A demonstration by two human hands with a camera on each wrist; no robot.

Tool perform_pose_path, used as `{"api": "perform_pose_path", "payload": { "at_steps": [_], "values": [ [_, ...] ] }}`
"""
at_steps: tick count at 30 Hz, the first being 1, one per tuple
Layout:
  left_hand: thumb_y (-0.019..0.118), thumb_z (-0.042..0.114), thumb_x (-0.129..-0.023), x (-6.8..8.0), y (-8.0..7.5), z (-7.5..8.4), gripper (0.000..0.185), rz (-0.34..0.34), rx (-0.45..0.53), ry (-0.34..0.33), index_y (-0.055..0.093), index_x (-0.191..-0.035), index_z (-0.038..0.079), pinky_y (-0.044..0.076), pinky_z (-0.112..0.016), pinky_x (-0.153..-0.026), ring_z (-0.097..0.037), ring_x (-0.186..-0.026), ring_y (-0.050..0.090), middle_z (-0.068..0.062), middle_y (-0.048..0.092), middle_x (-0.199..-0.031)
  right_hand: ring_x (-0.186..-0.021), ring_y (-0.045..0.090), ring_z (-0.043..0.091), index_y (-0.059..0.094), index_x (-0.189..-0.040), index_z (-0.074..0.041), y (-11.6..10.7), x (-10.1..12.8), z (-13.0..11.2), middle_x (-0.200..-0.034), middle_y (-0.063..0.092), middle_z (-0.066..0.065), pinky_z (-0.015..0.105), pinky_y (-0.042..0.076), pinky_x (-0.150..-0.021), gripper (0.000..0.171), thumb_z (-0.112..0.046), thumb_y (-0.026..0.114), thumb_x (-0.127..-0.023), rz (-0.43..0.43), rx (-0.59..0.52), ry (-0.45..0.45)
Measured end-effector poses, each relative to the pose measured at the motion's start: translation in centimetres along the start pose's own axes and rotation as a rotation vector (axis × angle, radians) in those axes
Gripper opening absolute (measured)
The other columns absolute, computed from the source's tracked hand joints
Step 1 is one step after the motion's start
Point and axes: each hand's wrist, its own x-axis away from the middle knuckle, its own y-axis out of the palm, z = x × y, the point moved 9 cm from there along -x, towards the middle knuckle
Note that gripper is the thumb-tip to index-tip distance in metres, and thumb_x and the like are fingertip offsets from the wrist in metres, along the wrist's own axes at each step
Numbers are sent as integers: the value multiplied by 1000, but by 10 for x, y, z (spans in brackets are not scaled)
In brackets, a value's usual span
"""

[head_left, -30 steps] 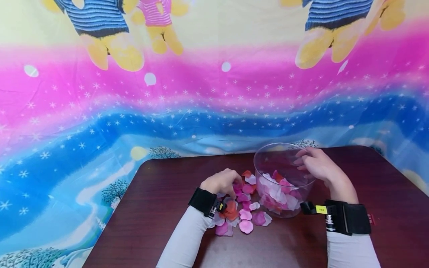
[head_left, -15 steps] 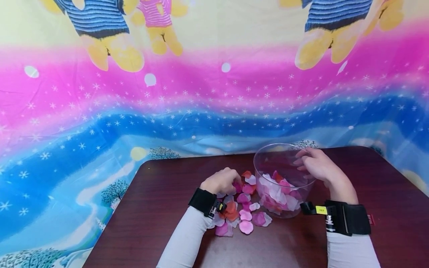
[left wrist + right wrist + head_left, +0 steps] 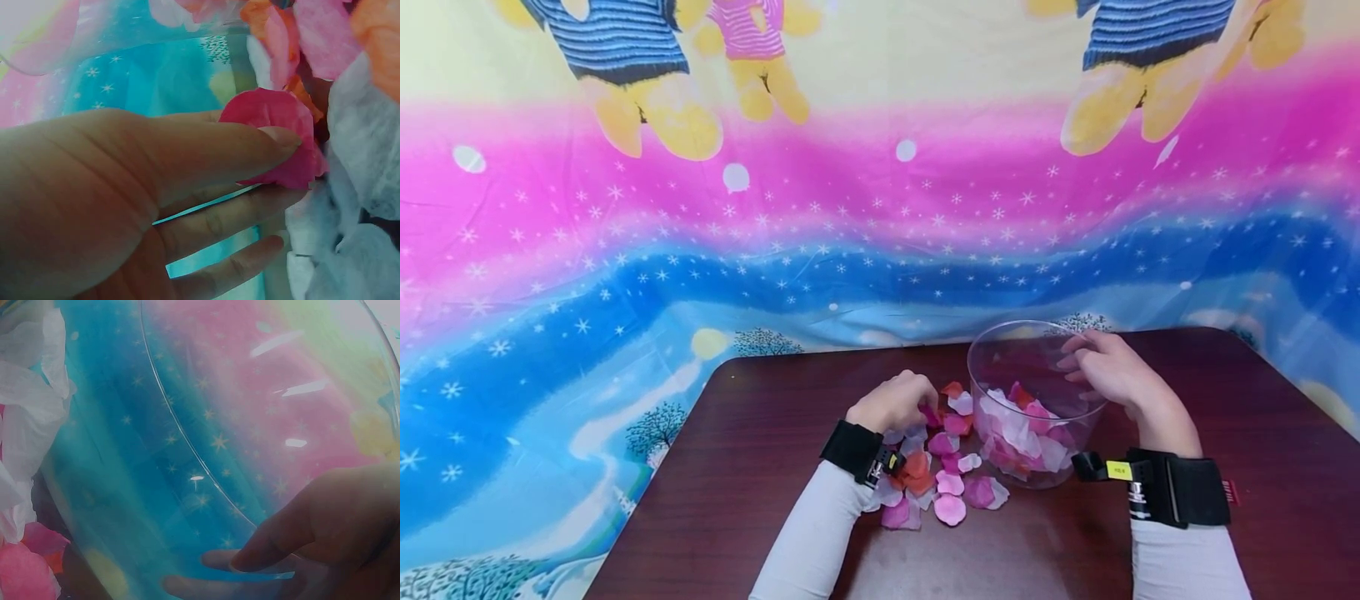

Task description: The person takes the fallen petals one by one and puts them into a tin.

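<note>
Left hand (image 3: 895, 404) pinches a pink petal (image 3: 278, 140) (right hand (image 3: 1108, 367) grips clear tub (image 3: 1000, 358)).

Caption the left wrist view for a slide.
Left hand pinches a pink petal between thumb and fingers, beside loose white and orange petals.

yellow tag (image 3: 1118, 470) – print too small, unreadable

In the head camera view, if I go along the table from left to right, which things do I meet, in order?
Left hand → loose petals on the table → clear container with petals inside → right hand on its rim.
</note>
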Motion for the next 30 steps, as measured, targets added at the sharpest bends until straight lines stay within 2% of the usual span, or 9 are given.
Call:
{"api": "perform_pose_path", "payload": {
  "at_steps": [4,12,17,20,24,30],
  "values": [
    [74,6,-92,2,-10,0,12,35,36,46,81,-97,16,52,-22,-77,-10,-86,61,4,73,-96,-121,56,53,39,-139,13,1,0,0,-135,52,38,51,58,-85,43,-10,26,-105,-1,2,1],
    [72,6,-95,16,-39,2,13,100,136,106,79,-102,14,52,-22,-78,-10,-86,62,3,73,-99,-123,55,52,38,-141,13,1,0,1,-137,51,38,51,58,-86,44,-11,25,-106,-13,-5,16],
    [72,5,-96,26,-63,9,13,152,179,134,78,-105,12,55,-24,-83,-11,-91,67,1,74,-100,-122,55,52,38,-140,13,0,0,0,-136,52,38,50,59,-84,44,-11,25,-106,-7,-2,8],
    [71,4,-96,34,-81,18,13,222,187,172,78,-106,10,56,-26,-82,-11,-91,69,0,76,-100,-121,56,52,39,-140,13,-1,1,-1,-136,52,38,49,59,-83,44,-11,26,-106,0,5,-2],
    [72,4,-95,47,-104,38,14,372,182,282,77,-107,8,57,-31,-83,-12,-92,70,-2,77,-101,-121,56,52,39,-139,13,-1,1,-1,-135,52,38,49,59,-83,43,-11,26,-106,4,8,-10],
    [73,2,-93,66,-127,68,15,599,200,428,76,-108,5,55,-23,-87,-12,-98,70,-3,75,-104,-121,56,52,38,-139,13,0,1,0,-136,52,38,50,59,-84,44,-10,25,-105,-6,8,-4]
  ]
}}
